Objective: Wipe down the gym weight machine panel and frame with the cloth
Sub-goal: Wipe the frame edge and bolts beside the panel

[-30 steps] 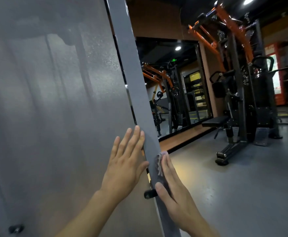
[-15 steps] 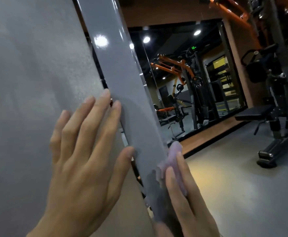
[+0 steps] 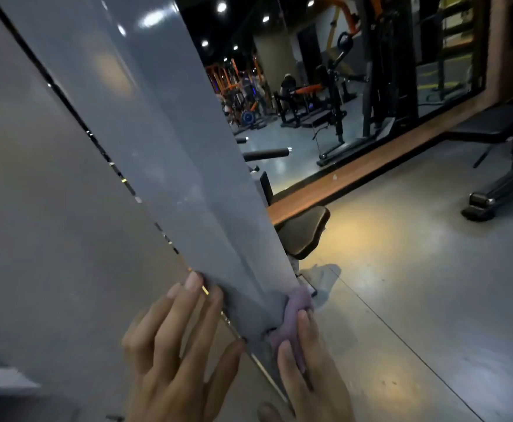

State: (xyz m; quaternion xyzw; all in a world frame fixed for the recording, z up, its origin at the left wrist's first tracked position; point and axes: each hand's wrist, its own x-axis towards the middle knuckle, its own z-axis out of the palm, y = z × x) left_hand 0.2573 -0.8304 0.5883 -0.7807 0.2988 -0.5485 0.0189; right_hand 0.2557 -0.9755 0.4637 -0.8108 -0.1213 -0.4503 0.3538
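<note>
While grey floor (image 3: 416, 300) glares, cloth (image 3: 291, 312) meets frame (image 3: 158, 132) — smudged.

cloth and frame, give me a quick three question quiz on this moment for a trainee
1. True or false: the left hand lies flat with straight fingers on the panel.
2. Which hand presses the cloth to the frame?
A. left
B. right
C. neither
3. Fill in: the cloth sits on the frame's ____ edge, toward the floor.

Key: 1 true; 2 B, the right hand; 3 right.
</note>
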